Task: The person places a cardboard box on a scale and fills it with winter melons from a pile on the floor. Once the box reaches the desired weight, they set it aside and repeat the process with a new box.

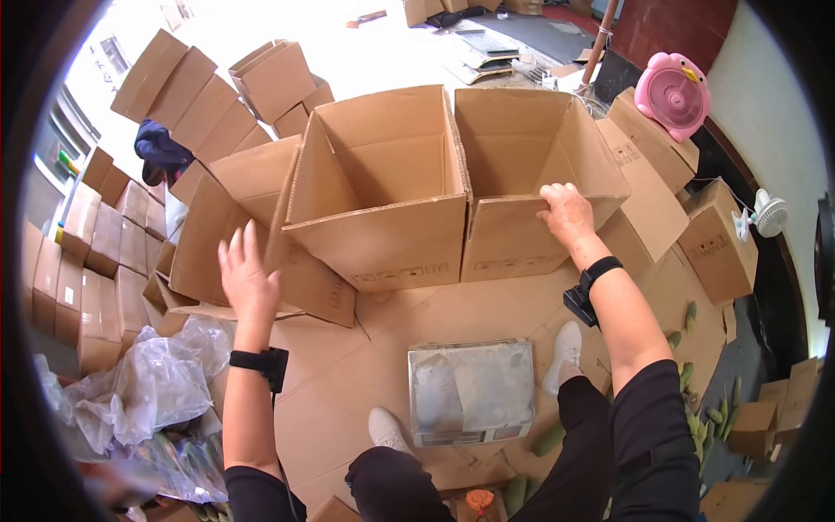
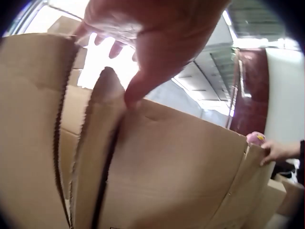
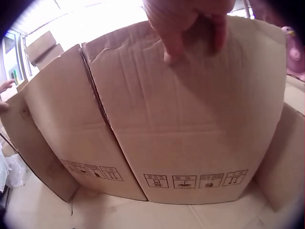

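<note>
Two tall open cardboard boxes stand side by side, a middle box (image 1: 374, 239) and a right box (image 1: 513, 239). My right hand (image 1: 570, 217) holds the top edge of the right box's near wall, thumb on the outer face and fingers over the rim. A third cardboard box (image 1: 317, 283) leans at the left with its flaps spread. Over it is my left hand (image 1: 250, 274), fingers extended and apart. In the left wrist view its thumb (image 2: 136, 90) hangs right at the upper edge of a cardboard panel (image 2: 176, 162).
A grey, plastic-covered block (image 1: 470, 391) lies on the cardboard-covered floor between the person's feet. Clear plastic bags (image 1: 148, 391) and stacked cartons (image 1: 100, 296) fill the left side. At right are a pink fan (image 1: 674, 96), a small white fan (image 1: 768, 213) and scattered green vegetables (image 1: 718, 418).
</note>
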Demonstrator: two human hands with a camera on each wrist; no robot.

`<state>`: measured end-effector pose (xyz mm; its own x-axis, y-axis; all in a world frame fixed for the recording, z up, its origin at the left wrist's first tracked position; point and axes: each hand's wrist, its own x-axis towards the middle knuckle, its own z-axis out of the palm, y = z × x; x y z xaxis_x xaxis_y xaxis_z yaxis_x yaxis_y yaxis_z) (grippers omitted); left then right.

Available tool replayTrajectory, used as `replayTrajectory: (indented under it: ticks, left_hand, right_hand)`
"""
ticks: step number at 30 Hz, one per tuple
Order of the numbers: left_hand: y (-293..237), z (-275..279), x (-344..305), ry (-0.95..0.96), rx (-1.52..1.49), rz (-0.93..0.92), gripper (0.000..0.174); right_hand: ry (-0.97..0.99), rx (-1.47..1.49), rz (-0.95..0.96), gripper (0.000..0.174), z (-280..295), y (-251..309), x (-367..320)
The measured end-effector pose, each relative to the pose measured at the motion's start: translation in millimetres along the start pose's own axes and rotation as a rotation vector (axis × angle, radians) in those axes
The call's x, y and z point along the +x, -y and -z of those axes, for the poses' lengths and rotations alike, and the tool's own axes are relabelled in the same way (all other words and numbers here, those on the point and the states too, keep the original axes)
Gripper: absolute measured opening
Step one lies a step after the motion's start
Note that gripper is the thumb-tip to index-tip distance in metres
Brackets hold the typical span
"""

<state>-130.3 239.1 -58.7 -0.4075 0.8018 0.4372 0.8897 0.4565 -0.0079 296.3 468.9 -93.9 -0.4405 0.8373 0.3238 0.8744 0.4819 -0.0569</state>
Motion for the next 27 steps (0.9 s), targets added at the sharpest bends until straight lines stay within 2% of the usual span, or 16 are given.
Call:
replayTrajectory:
  ticks: [2,5,6,8,10,16,22,27]
  left_hand:
    - [-53.0,8.2,19.3,0.007,-0.061,-0.191,0.098]
    - [-98.5,-24.7,47.5,0.111,-0.194,-0.44,0.109]
    - [-110.7,-34.3,54.8,0.182,-0.256,-0.444,0.081]
    - [-121.8,-40.8,68.7,0.456,-0.132,-0.23,0.044]
    - [-104.5,-55.3,59.2,0.232,-0.185,-0.34,0.024]
    - [-71.9,-25.8,1.6,0.063,-0.275,-0.313,0.023]
    - [-65.1,-15.0,-36.2,0.024,-0.328,-0.287,0.023]
    - [-64.8,-9.3,-60.1,0.046,-0.302,-0.285,0.021]
  right_hand:
    - [-0.024,-0.006,0.023,0.028,-1.2,-1.1,2.0]
    - [-0.082,0.003,0.072,0.026,3.3,0.5,10.9]
    - [-0.108,0.013,0.079,0.026,5.5,-0.5,13.0]
    - [-0.118,0.017,0.083,0.026,9.6,-2.6,22.5]
    - [-0.128,0.027,0.085,0.026,12.5,-5.4,33.4]
    - [-0.184,0.045,0.118,0.024,-3.8,-16.9,63.8]
    - [-0.244,0.018,0.129,0.021,-36.2,-23.2,103.8]
    - [-0.24,0.045,0.02,0.018,-69.8,-20.6,137.4]
